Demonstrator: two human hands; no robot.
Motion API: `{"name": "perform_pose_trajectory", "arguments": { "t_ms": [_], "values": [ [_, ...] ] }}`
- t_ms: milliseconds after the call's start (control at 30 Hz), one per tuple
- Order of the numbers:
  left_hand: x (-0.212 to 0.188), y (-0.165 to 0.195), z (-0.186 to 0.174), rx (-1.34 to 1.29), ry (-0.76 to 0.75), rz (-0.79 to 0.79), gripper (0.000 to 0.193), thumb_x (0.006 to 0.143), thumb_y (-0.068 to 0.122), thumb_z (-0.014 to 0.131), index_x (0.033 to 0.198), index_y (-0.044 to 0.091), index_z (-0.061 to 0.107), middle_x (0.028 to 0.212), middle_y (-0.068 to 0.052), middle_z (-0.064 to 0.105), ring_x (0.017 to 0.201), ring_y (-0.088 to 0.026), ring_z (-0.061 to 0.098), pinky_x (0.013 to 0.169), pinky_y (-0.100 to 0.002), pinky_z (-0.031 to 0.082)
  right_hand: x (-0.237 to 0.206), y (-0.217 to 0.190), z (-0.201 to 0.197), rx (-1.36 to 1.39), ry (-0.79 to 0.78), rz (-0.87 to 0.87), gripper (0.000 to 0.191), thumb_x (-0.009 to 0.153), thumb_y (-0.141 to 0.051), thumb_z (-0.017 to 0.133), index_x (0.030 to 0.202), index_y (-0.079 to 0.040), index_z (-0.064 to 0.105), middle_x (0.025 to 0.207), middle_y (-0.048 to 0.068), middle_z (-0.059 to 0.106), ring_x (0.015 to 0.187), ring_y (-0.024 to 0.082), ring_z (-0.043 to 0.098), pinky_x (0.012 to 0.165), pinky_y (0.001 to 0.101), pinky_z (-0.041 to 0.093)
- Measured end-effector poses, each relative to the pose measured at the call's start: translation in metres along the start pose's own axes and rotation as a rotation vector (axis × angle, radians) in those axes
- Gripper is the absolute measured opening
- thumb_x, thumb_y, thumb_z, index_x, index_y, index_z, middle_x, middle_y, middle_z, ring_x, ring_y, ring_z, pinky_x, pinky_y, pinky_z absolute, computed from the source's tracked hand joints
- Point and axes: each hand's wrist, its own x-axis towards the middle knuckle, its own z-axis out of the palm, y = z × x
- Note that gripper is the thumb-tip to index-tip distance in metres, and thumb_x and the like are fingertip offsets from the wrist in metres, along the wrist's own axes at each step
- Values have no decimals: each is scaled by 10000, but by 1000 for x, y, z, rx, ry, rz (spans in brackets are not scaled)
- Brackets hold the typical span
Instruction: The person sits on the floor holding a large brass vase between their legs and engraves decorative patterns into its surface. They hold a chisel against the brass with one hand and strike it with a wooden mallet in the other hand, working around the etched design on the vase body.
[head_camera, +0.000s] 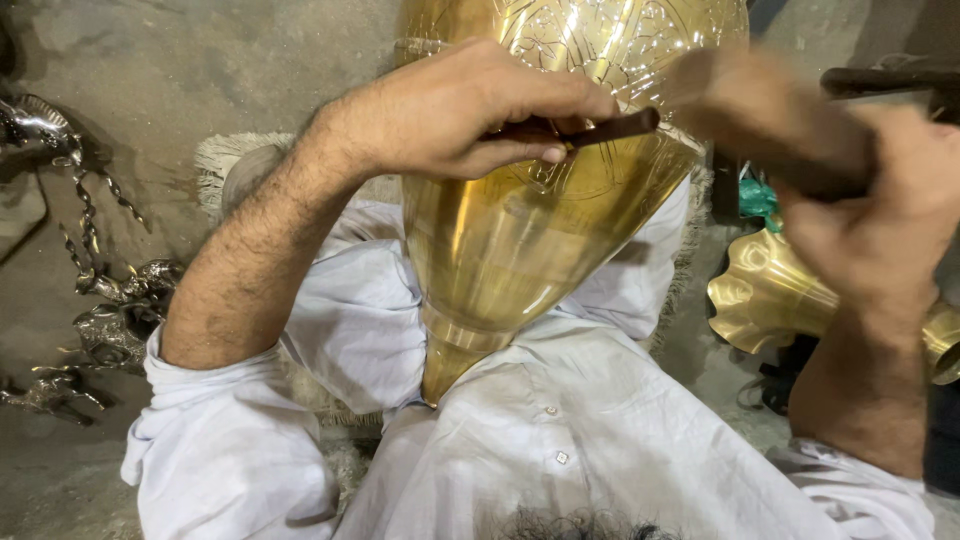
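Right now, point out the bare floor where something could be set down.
Bare concrete floor lies upper left, between the silver animal figures and the fringed mat. Crowded: the lap under the brass vessel, left hand, blurred right hand, and the fluted brass piece.

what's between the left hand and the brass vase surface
In the head view, a thin dark chisel lies between them: the left hand pinches it, its tip against the engraved brass vase.

The brass vessel (520, 230) stands mid-frame on my lap. My left hand (450, 110) holds a chisel (600, 130) on it; my right hand (880, 200) is at right. Metal figures (110, 310) lie at the left edge, a fluted piece (760, 300) lower right.
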Motion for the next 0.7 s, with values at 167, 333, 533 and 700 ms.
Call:
{"name": "perform_pose_trajectory", "arguments": {
  "t_ms": [167,333,533,700],
  "values": [
    [-12,-9,6,36,101,55,384,1111,117,719,1451,86,543,1241,-99,762,1130,-216,771,994,-363,631,9,9,-2,237,-111,-23,284,1028,-11,782,1218,42,578,1079,154,721,964,229,746,865,287,589],
    [-37,-10,35,-168,396,-95,395,1185,79,660,1511,45,440,1240,-120,760,1140,-201,788,1056,-343,669,33,-4,-6,-136,-136,-105,345,963,-99,872,1149,45,620,949,205,719,879,306,748,815,374,595],
    [-44,8,114,-512,967,-268,298,1136,-11,642,1344,-7,428,1193,-163,703,1123,-220,749,1019,-341,658,85,-29,-9,-341,-256,-262,314,886,-157,834,1108,-13,664,863,162,707,712,313,703,662,398,560],
    [-40,7,134,-550,1154,-247,301,1124,-38,624,1331,15,412,1166,-148,701,1092,-203,743,948,-312,661,134,-42,-1,-321,-416,-294,256,940,-141,776,1134,-10,673,849,170,699,691,302,696,633,388,558]
  ]
}}
